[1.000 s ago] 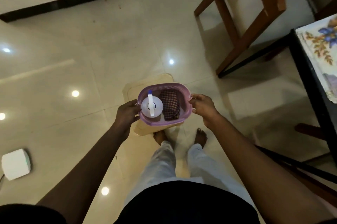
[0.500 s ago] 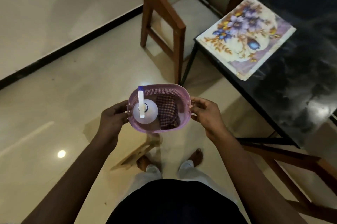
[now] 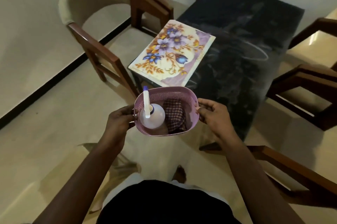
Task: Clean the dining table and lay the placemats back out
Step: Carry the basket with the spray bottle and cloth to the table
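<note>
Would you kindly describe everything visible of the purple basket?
The purple basket is an oval tub of perforated plastic, upright, held in the air near a corner of the dark table. The left hand grips its left side, the right hand its right. Inside are a white spray bottle, left, and a checked cloth, right.

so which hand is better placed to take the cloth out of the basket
Right, likely. The checked cloth lies in the right half of the basket, beside the right hand gripping that rim; the spray bottle fills the half by the left hand, which could hold the basket alone.
</note>
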Available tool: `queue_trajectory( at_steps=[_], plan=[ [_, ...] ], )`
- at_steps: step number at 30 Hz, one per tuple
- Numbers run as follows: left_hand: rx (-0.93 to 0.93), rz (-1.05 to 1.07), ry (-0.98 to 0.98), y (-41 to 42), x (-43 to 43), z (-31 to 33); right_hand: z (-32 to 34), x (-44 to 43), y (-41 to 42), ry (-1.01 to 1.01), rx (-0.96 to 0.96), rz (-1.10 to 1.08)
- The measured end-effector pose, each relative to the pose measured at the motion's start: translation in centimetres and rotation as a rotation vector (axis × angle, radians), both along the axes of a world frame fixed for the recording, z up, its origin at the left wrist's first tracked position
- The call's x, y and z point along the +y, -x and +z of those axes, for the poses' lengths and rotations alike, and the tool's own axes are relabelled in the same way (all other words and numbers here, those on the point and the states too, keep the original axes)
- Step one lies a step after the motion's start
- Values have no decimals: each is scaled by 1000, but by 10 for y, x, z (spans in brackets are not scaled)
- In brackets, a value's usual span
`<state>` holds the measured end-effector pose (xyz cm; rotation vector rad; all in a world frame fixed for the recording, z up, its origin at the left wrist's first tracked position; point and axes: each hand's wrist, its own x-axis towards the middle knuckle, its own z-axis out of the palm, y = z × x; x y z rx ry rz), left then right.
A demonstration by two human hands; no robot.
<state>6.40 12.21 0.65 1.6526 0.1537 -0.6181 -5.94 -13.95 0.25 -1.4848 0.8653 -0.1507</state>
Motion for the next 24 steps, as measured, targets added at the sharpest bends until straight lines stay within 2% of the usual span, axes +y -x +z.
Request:
queue_trajectory(
  at_steps=[17,24],
  plan=[
    [113,-379,-56,-65,-213,-8,-8,-152,12,-51,108,-419],
    [109,-516,-148,-100,-286,-18,-13,-202,-6,-13,136,-494]
  ],
)
